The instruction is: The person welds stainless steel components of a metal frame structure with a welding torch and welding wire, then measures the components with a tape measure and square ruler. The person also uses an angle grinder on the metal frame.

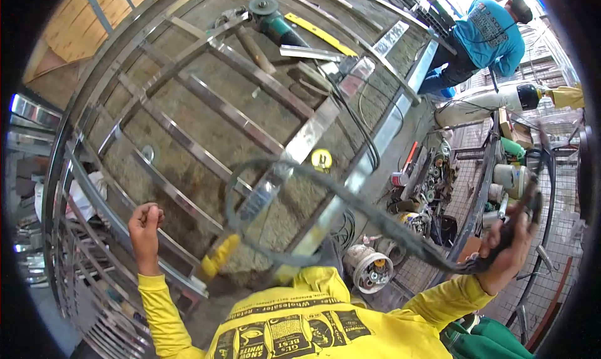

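My right hand [506, 241], raised at the right, is wrapped round a thick black cable [382, 215]. The cable sweeps left in a loose, motion-blurred loop over the metal frame. A dark, blurred length also sticks up above this hand; its kind I cannot make out. My left hand [146, 226] hovers over the left edge of the frame with curled fingers and nothing visible in them. Beneath both lies the shiny metal frame [235, 125], built of parallel square bars and a curved outer rim. A yellow glove-like item [220, 255] lies near its lower end.
On the frame's far side are an angle grinder [275, 22], a hammer [255, 51] and a yellow level [320, 33]. A tape measure [322, 159] sits mid-frame. A bucket [368, 268] stands close in front. Another person [488, 36] bends over near a gas cylinder [479, 103].
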### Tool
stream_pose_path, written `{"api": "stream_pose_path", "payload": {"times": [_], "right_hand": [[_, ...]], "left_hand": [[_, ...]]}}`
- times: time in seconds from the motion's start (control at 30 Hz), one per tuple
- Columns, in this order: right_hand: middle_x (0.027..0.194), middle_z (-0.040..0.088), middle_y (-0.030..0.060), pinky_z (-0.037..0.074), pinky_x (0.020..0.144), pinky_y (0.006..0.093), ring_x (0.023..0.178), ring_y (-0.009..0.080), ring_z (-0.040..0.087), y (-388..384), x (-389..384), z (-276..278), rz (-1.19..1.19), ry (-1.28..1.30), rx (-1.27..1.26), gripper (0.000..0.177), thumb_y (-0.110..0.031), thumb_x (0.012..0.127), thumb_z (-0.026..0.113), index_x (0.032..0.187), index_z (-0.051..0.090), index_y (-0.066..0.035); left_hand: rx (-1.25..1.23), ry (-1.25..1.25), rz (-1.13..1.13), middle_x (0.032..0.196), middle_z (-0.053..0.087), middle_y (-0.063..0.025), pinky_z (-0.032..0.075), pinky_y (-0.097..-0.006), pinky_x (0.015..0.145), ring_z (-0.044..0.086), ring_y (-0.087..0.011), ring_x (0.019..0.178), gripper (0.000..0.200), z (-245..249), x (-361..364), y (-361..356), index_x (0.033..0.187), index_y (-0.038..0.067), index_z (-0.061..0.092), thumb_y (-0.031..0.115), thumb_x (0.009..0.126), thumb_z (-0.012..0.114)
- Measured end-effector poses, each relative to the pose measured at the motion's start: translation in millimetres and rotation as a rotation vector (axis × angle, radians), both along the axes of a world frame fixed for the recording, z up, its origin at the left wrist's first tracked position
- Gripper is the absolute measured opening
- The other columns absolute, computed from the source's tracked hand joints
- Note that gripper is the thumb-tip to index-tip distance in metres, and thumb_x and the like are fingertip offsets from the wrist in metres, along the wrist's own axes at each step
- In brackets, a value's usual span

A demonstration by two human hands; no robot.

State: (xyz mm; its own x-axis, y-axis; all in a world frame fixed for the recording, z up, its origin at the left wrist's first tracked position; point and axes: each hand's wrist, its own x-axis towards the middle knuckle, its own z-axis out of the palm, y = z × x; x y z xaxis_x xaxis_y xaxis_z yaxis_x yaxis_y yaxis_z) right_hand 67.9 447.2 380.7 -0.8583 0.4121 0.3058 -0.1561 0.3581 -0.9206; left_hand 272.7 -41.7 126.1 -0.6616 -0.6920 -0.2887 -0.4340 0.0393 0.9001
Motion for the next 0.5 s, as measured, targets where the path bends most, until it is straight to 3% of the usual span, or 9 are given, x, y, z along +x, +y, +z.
{"api": "stream_pose_path", "payload": {"times": [0.07, 0.17, 0.27, 0.3, 0.33, 0.4, 0.47, 0.5], "right_hand": [[0.075, 0.057, 0.0085, 0.033, 0.033, 0.0199, 0.047, 0.0078, 0.044, 76.1, 28.2, 8.1, -0.062, -0.005, -0.001, 0.029, -0.027, 0.102, 0.048, 0.119, 0.05, -0.003], [0.06, 0.052, 0.0053, 0.034, 0.032, 0.0223, 0.044, 0.0093, 0.045, 99.3, 45.5, 18.2, -0.083, 0.226, -0.09, 0.03, -0.03, 0.101, 0.051, 0.111, 0.055, -0.002], [0.064, 0.054, 0.0066, 0.036, 0.035, 0.0221, 0.045, 0.0093, 0.046, 96.2, 55.3, 20.9, 0.001, 0.139, -0.112, 0.032, -0.032, 0.1, 0.053, 0.111, 0.055, -0.002], [0.066, 0.058, 0.0086, 0.038, 0.039, 0.0195, 0.046, 0.0085, 0.047, 91.9, 63.7, 17.3, 0.189, -0.01, -0.135, 0.029, -0.029, 0.097, 0.057, 0.11, 0.057, -0.003], [0.078, 0.06, 0.0087, 0.04, 0.044, 0.0197, 0.05, 0.009, 0.049, 69.6, 68.0, -3.4, 0.274, -0.093, -0.136, 0.035, -0.023, 0.092, 0.06, 0.12, 0.052, -0.005], [0.101, 0.064, 0.0088, 0.044, 0.054, 0.0199, 0.059, 0.0101, 0.053, 25.2, 77.1, -44.9, 0.443, -0.263, -0.12, 0.064, -0.011, 0.081, 0.066, 0.141, 0.043, -0.008], [0.099, 0.063, 0.0114, 0.043, 0.048, 0.024, 0.058, 0.0121, 0.054, -22.7, 94.6, -72.4, 0.86, -0.544, -0.322, 0.073, -0.012, 0.088, 0.059, 0.15, 0.02, -0.015], [0.109, 0.062, 0.0148, 0.042, 0.045, 0.0237, 0.057, 0.0117, 0.053, -45.4, 108.7, -88.2, 0.94, -0.626, -0.505, 0.069, -0.01, 0.093, 0.054, 0.149, 0.015, -0.014]], "left_hand": [[0.019, 0.037, -0.002, 0.085, 0.066, 0.0, 0.046, -0.0209, 0.067, 0.06, -0.0072, 0.076, 0.02, 11.2, 19.8, 23.3, 0.101, 0.003, 0.065, 0.023, 0.097, 0.064], [-0.031, 0.095, -0.013, 0.085, 0.065, 0.0005, 0.047, -0.0204, 0.071, 0.059, -0.0065, 0.078, 0.021, 32.5, 31.8, 50.6, 0.1, 0.002, 0.065, 0.023, 0.097, 0.064], [-0.1, 0.161, -0.083, 0.086, 0.067, -0.0026, 0.05, -0.0242, 0.076, 0.062, -0.0094, 0.081, 0.026, 55.2, 29.8, 76.1, 0.101, 0.001, 0.066, 0.026, 0.098, 0.061], [-0.124, 0.178, -0.117, 0.087, 0.067, -0.0039, 0.051, -0.0253, 0.077, 0.063, -0.0103, 0.082, 0.028, 64.7, 24.3, 92.5, 0.102, 0.001, 0.066, 0.028, 0.099, 0.06], [-0.149, 0.198, -0.15, 0.088, 0.068, -0.0051, 0.052, -0.0263, 0.077, 0.064, -0.0112, 0.082, 0.031, 76.0, 16.2, 112.0, 0.102, 0.001, 0.066, 0.031, 0.1, 0.059], [-0.017, 0.307, -0.239, 0.091, 0.07, -0.0082, 0.053, -0.028, 0.078, 0.065, -0.0128, 0.083, 0.037, 117.7, -9.5, 174.8, 0.105, 0.001, 0.067, 0.036, 0.1, 0.056], [0.114, 0.375, -0.366, 0.093, 0.07, -0.009, 0.051, -0.0276, 0.075, 0.065, -0.0129, 0.081, 0.041, 126.2, -27.0, 224.9, 0.111, 0.001, 0.066, 0.039, 0.101, 0.053], [0.173, 0.368, -0.422, 0.095, 0.07, -0.0091, 0.051, -0.0278, 0.074, 0.065, -0.0131, 0.08, 0.042, 130.8, -34.4, 246.6, 0.114, 0.001, 0.065, 0.04, 0.102, 0.053]]}}
